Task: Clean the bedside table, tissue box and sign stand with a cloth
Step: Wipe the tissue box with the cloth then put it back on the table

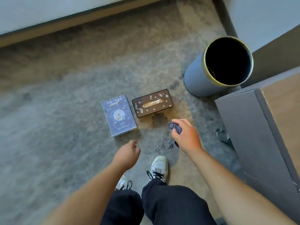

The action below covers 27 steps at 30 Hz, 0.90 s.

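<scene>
Carpet (65, 103) in mottled grey carried a blue printed sign stand (118, 115) lying flat beside a dark speckled rectangular tissue box (152, 103), near a ribbed grey round bin (211, 73). Right hand (186, 135) gripped a crumpled grey cloth (174, 126); left hand (128, 153) hung loosely curled, holding nothing. The grey bedside desk (253, 127) stood at right.

Bare forearms; black trousers (162, 207); white black-laced sneakers (158, 168).
</scene>
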{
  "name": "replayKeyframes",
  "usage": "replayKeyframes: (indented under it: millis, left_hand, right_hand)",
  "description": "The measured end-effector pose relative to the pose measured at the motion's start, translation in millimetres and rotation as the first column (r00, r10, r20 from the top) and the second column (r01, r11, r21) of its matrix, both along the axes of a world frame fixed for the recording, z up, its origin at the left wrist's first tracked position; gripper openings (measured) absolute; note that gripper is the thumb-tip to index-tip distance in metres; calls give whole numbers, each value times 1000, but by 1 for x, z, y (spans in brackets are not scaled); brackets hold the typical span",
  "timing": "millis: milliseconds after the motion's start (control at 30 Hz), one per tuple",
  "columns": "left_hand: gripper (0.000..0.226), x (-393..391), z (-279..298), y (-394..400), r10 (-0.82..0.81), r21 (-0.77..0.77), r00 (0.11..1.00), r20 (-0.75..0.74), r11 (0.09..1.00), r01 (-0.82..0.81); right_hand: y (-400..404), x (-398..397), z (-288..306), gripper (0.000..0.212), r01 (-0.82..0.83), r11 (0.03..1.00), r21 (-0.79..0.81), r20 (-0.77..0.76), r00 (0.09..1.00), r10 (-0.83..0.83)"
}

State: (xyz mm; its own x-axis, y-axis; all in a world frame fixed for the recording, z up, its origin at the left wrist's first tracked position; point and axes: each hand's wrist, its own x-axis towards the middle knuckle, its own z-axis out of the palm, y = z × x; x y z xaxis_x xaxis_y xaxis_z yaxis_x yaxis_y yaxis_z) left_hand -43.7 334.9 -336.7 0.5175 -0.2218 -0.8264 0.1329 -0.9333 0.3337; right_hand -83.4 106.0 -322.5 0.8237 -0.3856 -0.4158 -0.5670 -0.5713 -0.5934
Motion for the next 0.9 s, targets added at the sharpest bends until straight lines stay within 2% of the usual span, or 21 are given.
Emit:
replayKeyframes:
  millis: [133, 267, 333, 433, 500, 533, 633, 700, 767, 900]
  left_hand:
    - [43, 35, -71, -7, 193, -26, 981, 12, 981, -193]
    - [45, 65, -123, -14, 425, -135, 905, -27, 895, -425]
    - [44, 77, -148, -17, 553, -193, 828, -96, 805, -560]
    - [51, 94, -186, -24, 719, -274, 665, -201, 610, -743]
    - [43, 100, -200, -33, 780, -311, 563, -274, 482, -819]
    - [41, 102, -205, -38, 782, -329, 541, -310, 446, -833]
    - [52, 97, -220, -52, 711, -390, 572, -409, 431, -814]
    - [71, 92, -231, -56, 685, -423, 602, -411, 441, -791]
    - [84, 90, -218, -57, 650, -451, 643, -405, 469, -759]
    - [71, 91, -208, -52, 595, -539, 721, -357, 499, -679]
  right_hand:
    - [-17, 34, -70, 34, -38, 998, -43, -12, 999, 37]
    - [-32, 62, -128, 33, -78, 996, -53, 16, 997, 79]
    - [-42, 77, -152, 34, -6, 998, -59, 23, 1000, 7]
    - [-58, 96, -184, 36, 209, 978, 4, 62, 976, -208]
    - [-64, 101, -200, 36, 306, 950, 64, 58, 949, -310]
    - [-66, 102, -208, 36, 326, 941, 85, 49, 942, -331]
    - [-71, 103, -227, 35, 353, 923, 153, 30, 932, -362]
    - [-75, 104, -235, 34, 388, 897, 209, 24, 915, -402]
    - [-77, 106, -239, 34, 425, 868, 256, 7, 897, -441]
    - [-82, 109, -241, 30, 462, 834, 303, -46, 881, -471]
